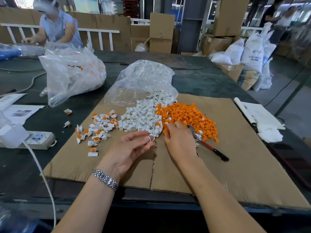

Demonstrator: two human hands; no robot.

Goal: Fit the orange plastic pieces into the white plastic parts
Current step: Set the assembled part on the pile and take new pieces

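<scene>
Pliers [207, 145] lie just right of my right hand [179, 142], whose fingertips reach into the orange pieces [190, 116]; its grip I cannot tell. My left hand [133, 147] pinches one white part [150, 138], its stem pointing left. The white heap [143, 115] lies just beyond.

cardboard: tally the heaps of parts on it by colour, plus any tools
white parts heap: 1
orange pieces heap: 1
scatter of fitted white-and-orange parts: 1
red-handled tool: 1
total: 4
</scene>
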